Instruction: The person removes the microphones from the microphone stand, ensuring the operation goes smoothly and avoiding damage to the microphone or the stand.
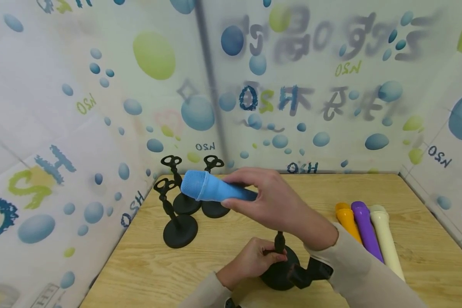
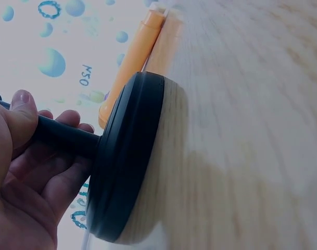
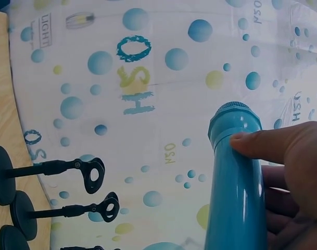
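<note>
My right hand [image 1: 271, 199] grips a blue microphone [image 1: 219, 188] by its body, raised above the table with its mesh head toward the left. In the right wrist view the thumb lies along the blue microphone [image 3: 236, 182] just below the head. Beneath it, my left hand [image 1: 252, 259] holds the thin stem of a black microphone stand [image 1: 279, 273]. The left wrist view shows the thumb and fingers around that stem, right above the round base [image 2: 127, 161] on the table. The top of this stand is hidden behind the right hand and forearm in the head view.
Three more black microphone stands [image 1: 181, 231] stand at the table's back left, with ring-shaped clips on top. Orange [image 1: 348, 220], purple [image 1: 366, 229] and cream [image 1: 386, 239] microphones lie side by side at the right. Patterned sheeting [image 1: 254, 128] surrounds the wooden table [image 1: 138, 273].
</note>
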`<state>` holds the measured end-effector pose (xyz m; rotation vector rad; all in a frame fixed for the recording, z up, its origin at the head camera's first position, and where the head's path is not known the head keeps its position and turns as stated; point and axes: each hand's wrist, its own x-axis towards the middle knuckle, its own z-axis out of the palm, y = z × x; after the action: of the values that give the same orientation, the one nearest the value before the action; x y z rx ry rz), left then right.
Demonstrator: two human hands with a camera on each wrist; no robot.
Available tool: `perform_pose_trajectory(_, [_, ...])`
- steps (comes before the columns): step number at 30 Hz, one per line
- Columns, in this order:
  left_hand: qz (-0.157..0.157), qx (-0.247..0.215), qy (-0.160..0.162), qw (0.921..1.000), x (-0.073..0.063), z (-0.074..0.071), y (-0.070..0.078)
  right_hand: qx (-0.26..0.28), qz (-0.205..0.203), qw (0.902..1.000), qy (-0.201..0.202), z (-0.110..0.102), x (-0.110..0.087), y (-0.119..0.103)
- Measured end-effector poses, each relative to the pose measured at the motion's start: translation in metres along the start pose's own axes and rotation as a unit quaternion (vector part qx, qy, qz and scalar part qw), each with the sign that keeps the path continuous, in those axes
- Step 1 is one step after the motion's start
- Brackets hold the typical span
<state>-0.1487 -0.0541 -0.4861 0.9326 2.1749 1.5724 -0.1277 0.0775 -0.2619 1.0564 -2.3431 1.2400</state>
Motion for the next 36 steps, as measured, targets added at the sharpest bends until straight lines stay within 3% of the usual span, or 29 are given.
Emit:
perform_pose_trajectory(20, [0.002,0.005,-0.003,1.0,-0.001,0.0,0.0,-0.01,-0.01,0.9998,-0.017,0.003,0.01,-0.01])
perform_pose_trajectory(26, [-0.01,0.013,0.001,0.9999,-0.001,0.001,0.0,-0.007,-0.024,0.9994,-0.024,0.003,0.014,-0.014])
perform_pose_trajectory(36, [-0.036,-0.015,-0.004,0.9992,-0.002,0.0,0.001,-0.006,-0.048,0.9985,-0.025,0.003,0.022,-0.019])
